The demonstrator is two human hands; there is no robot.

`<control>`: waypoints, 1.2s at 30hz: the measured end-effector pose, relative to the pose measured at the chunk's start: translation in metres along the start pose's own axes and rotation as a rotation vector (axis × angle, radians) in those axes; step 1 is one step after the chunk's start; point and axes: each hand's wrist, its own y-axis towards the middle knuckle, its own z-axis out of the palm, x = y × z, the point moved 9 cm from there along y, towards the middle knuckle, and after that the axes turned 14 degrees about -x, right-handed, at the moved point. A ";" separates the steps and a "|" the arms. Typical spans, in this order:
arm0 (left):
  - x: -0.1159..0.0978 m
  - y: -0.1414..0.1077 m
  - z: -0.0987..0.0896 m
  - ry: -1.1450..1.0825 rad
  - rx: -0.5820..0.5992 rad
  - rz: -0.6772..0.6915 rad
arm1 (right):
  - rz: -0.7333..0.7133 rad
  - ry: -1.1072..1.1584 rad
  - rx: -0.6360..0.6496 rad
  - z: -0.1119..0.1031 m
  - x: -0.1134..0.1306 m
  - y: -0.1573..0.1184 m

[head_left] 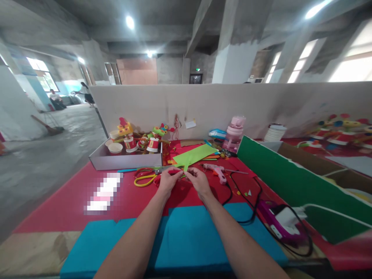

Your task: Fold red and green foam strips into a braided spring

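Narrow lime strip [186, 167] sits pinched by left hand [169, 180] and right hand [198, 180], fingers nearly closed; red tabletop [68, 195] spreads lower left.

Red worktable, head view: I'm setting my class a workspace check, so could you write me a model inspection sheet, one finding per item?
Surface: red table cover, with a blue sheet along the near edge.
Job's things: green paper, yellow-handled scissors, pink glue gun.
Clutter: paper scraps right of the glue gun; white box of cups and figures at left.
Hands: left hand and right hand close together at a green strip; exact grip too small to tell.
Cables: black cable loops onto the blue sheet; white plug in a purple power strip.
Surroundings: pale partition behind; broom on the floor, far left.
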 end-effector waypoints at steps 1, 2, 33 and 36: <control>0.000 0.000 0.000 -0.005 0.000 -0.004 | 0.007 0.006 0.000 0.000 -0.001 0.000; 0.001 0.000 0.000 -0.011 -0.002 -0.009 | 0.009 0.009 -0.002 0.000 -0.001 0.000; 0.007 0.005 -0.010 -0.250 -0.058 -0.201 | 0.168 0.246 -0.115 -0.007 -0.014 0.004; 0.012 -0.004 0.008 -0.177 0.063 -0.189 | 0.195 0.258 -0.094 -0.002 -0.014 0.000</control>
